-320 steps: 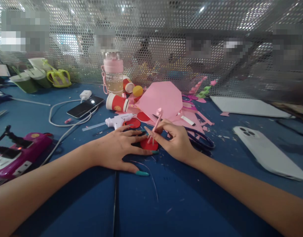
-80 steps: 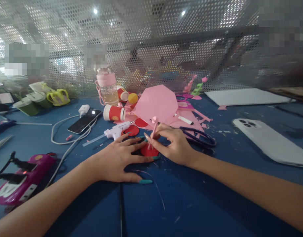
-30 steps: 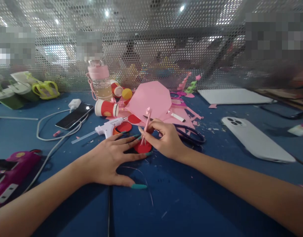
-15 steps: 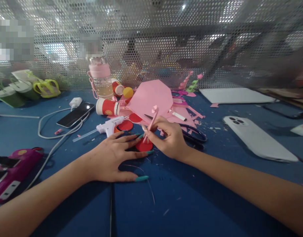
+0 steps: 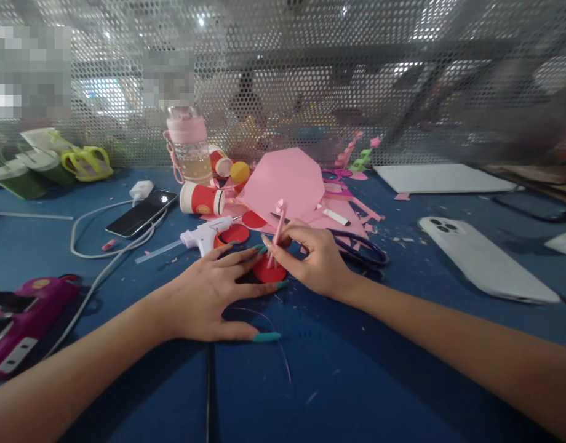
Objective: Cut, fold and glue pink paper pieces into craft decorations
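Note:
My left hand (image 5: 209, 298) lies flat on the blue table with its fingers spread. Its fingertips rest on or against the edge of a red paper disc (image 5: 270, 272). Between thumb and fingers, my right hand (image 5: 313, 255) pinches a slim pink paper stem (image 5: 278, 231) with a small knotted shape at its top. The stem stands nearly upright, leaning slightly right, and its lower end meets the disc. Whether it is stuck there I cannot tell. Just beyond my left fingers are a white glue gun (image 5: 207, 235) and another red disc (image 5: 235, 234). Dark-handled scissors (image 5: 363, 249) lie beside my right hand.
Behind my hands is a pile of pink paper (image 5: 285, 178). Nearby are a red paper cup (image 5: 202, 199) and a water bottle (image 5: 189, 147). A black phone (image 5: 142, 214) and purple power strip (image 5: 34, 317) lie left; a white phone (image 5: 486, 261) lies right.
The top of the pink stem has swung left, so it stands more upright on the red disc. My left hand has stayed in place.

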### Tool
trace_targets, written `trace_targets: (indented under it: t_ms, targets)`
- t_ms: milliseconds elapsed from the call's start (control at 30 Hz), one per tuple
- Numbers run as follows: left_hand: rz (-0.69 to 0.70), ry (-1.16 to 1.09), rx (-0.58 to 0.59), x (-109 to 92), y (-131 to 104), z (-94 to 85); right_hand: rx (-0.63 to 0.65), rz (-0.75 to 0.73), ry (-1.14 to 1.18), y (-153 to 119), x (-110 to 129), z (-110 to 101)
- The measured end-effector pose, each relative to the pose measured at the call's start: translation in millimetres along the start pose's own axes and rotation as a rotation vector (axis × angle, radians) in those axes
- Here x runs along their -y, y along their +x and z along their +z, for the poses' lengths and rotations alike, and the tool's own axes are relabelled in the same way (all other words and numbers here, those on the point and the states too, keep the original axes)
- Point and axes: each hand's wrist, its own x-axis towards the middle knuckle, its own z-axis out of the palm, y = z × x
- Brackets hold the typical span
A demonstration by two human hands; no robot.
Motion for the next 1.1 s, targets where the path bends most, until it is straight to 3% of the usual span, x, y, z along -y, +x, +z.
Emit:
trace_targets:
  t_ms: [267,500,767,1100]
  targets:
    - [-0.016,-0.014,0.001,0.5,0.1,-0.7,-0.09,-0.029,0.006,-1.6,0.8,-1.0]
    - [-0.006,-0.015,-0.013,0.6,0.0,-0.1,0.031,-0.021,0.034,0.1,-0.9,0.8]
    - [-0.004,-0.002,0.008,1.0,1.0,-0.3,-0.059,-0.03,0.008,-3.2,-0.7,-1.4]
    - [0.005,0.003,-0.016,0.1,0.2,1.1,0.028,-0.013,-0.009,-0.4,-0.3,0.9]
